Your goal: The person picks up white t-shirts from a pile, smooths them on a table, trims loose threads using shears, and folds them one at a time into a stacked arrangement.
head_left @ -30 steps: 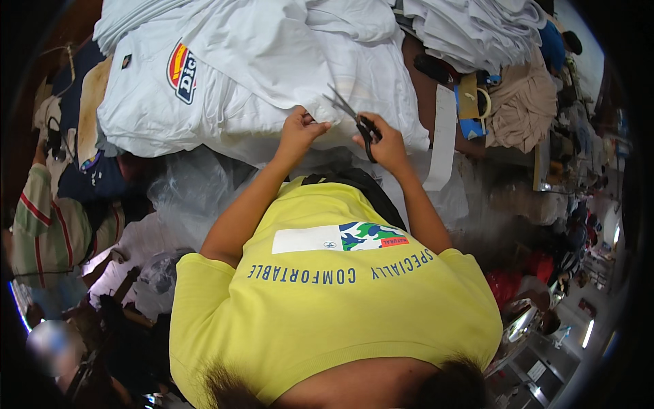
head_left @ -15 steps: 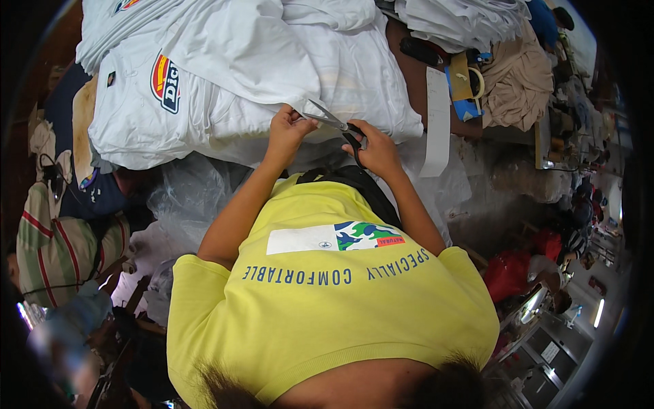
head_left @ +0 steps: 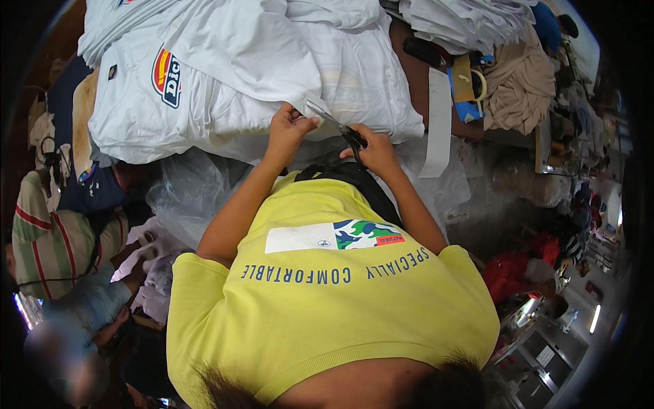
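A white T-shirt (head_left: pixel 238 51) lies bunched on top of a stack of white T-shirts (head_left: pixel 133 112), one showing a red, yellow and blue print. My left hand (head_left: pixel 291 129) pinches the near edge of the upper shirt. In my right hand (head_left: pixel 376 150) is a pair of scissors (head_left: pixel 340 125) with black handles. Their blades point up and left and lie against the cloth just beside my left fingertips. The blades look nearly closed. Whatever they cut, if anything, is too small to make out.
Right of the stack lie a paper strip (head_left: pixel 437 123), a roll of tape (head_left: pixel 479 88), a black object (head_left: pixel 422 49) and crumpled beige cloth (head_left: pixel 521 82). Clear plastic sheeting (head_left: pixel 194 194) hangs below the table edge. Another person (head_left: pixel 88 313) sits at lower left; more people are at far right.
The scissor blades have come together, and my right fingers have closed up on the handles. My left hand stays on the shirt edge. At lower left, the other person has shifted into fuller view.
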A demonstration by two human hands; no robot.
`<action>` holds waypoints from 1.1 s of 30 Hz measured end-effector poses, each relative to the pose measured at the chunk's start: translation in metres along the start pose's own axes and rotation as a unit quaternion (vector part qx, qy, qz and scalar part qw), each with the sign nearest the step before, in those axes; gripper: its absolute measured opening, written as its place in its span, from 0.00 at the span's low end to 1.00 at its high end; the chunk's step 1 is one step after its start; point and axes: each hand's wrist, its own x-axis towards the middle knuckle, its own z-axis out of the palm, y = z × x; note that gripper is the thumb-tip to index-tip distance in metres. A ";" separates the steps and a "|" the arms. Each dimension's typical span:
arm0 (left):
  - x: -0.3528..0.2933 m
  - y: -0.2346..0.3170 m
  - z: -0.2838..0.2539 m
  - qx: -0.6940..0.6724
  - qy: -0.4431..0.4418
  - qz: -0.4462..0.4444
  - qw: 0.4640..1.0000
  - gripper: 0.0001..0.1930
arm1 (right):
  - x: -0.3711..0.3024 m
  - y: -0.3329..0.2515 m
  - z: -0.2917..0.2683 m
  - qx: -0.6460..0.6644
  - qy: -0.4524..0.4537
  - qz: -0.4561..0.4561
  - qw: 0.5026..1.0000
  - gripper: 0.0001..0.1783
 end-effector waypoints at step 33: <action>0.007 0.007 -0.001 -0.096 0.046 0.035 0.994 0.21 | 0.016 -0.009 -0.004 -0.041 0.007 0.005 0.999 0.34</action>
